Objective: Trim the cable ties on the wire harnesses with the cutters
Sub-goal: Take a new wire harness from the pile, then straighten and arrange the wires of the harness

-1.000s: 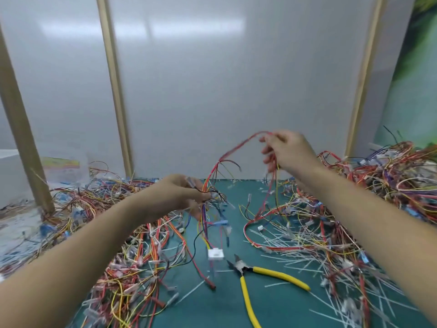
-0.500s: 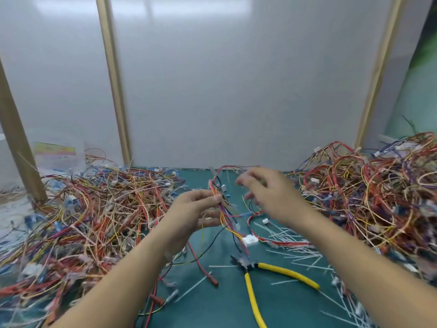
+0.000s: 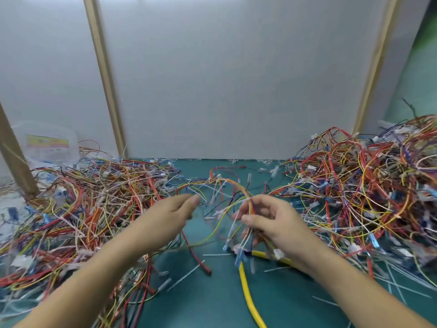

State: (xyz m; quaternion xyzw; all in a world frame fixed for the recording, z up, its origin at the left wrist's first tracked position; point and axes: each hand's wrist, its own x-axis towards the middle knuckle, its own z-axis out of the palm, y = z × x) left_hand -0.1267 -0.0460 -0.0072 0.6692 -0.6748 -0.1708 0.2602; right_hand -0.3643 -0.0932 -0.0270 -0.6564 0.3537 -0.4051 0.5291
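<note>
Harness [image 3: 237,183] shifted to right hand [image 3: 268,221]; left hand [image 3: 173,213] free.

We are looking down at desk [image 3: 212,306]. Left pile [image 3: 82,209] lying on desk's left side, right pile [image 3: 366,185] heaping on its right, well apart. Left hand [image 3: 175,214] and right hand [image 3: 267,221] hovering between piles, right hand gripping wire harness [image 3: 236,185] above desk. Cutters [image 3: 247,294] lying on desk, partly under right hand. Tie offcuts [image 3: 184,278] lying around cutters. Container [image 3: 50,147] sitting behind left pile.

Teal tabletop [image 3: 212,304] under left hand [image 3: 170,214] and right hand [image 3: 272,221]; pale panel wall [image 3: 224,79] beyond, tan wooden posts [image 3: 105,74] flanking; green wall [image 3: 423,79] far right.
</note>
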